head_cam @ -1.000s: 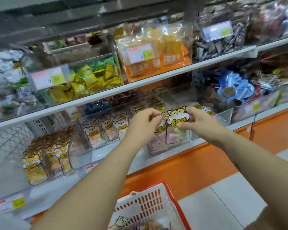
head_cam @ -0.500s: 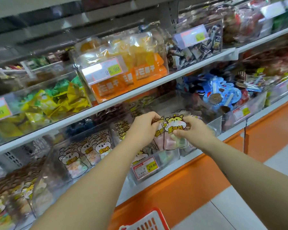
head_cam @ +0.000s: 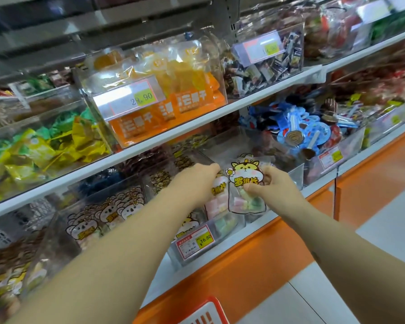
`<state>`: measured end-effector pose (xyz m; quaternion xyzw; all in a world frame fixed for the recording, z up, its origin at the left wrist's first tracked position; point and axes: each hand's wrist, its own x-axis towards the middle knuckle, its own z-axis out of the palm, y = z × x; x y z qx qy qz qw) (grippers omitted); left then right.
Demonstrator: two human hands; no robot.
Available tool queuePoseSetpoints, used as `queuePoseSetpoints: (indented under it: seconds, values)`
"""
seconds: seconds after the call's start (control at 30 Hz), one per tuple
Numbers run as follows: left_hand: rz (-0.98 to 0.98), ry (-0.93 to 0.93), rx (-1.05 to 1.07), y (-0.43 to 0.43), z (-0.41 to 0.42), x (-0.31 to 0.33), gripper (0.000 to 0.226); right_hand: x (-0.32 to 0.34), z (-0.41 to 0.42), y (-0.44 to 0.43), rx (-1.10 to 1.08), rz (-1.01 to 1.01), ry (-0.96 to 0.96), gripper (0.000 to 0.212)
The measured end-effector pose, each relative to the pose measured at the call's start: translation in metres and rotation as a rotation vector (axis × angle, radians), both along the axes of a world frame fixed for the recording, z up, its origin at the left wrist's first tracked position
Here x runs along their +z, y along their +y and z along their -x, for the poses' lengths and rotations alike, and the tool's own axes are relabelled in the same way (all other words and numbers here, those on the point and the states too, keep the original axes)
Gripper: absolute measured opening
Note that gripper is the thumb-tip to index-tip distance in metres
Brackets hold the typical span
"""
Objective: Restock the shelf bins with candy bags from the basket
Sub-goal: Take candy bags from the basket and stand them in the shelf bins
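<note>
1. Head view: two bare forearms reach from the near edge toward the lower white shelf (head_cam: 318,183). The right hand (head_cam: 274,191) pinches a clear plastic candy bag (head_cam: 244,182) with a yellow cartoon hamster printed on its top, thumb on the near face over the pastel sweets, the other fingers curled round its right edge
2. The candy bag is held upright over the right end of a clear plastic bin (head_cam: 187,257) on that shelf; I cannot tell whether its bottom touches anything
3. The left hand (head_cam: 197,183) is just left of it, back toward the camera, fingers curled onto the top of a second bag (head_cam: 218,197) of the same print that stands in the bin; the fingertips are hidden
4. A red and white price tag (head_cam: 194,242) with a yellow patch sits on the bin's near wall
5. Left of this bin, another clear bin holds koala-faced bags (head_cam: 108,215) in a row
6. To the right on the same shelf lie blue lollipop packs (head_cam: 302,129) in a clear bin
7. On the upper white shelf (head_cam: 220,111), a clear bin of orange snack bags (head_cam: 173,101) stands above the hands, with yellow and green wrapped sweets (head_cam: 45,143) to its left and small dark wrapped sweets (head_cam: 267,69) to its right
8. An orange base panel (head_cam: 255,258) runs under the lower shelf
9. A corner of a red-rimmed white plastic basket (head_cam: 204,312) shows at the near edge, between the forearms
</note>
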<state>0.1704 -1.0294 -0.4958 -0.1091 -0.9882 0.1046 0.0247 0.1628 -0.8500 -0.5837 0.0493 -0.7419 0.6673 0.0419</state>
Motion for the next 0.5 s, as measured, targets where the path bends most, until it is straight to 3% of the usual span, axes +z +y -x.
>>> queuePoseSetpoints:
  seconds: [0.1,0.27,0.5]
  values:
    - [-0.049,-0.006,0.030,0.002,0.003,-0.019,0.042,-0.001,-0.001,0.000,0.001,0.006,0.011,0.020]
    - [-0.150,0.044,0.067,-0.007,0.004,-0.041,0.030,-0.002,0.000,-0.001,0.001,-0.029,-0.014,0.021]
    - [-0.078,0.029,0.099,-0.006,0.009,-0.060,0.036,-0.003,-0.002,-0.006,-0.020,-0.019,-0.020,0.020]
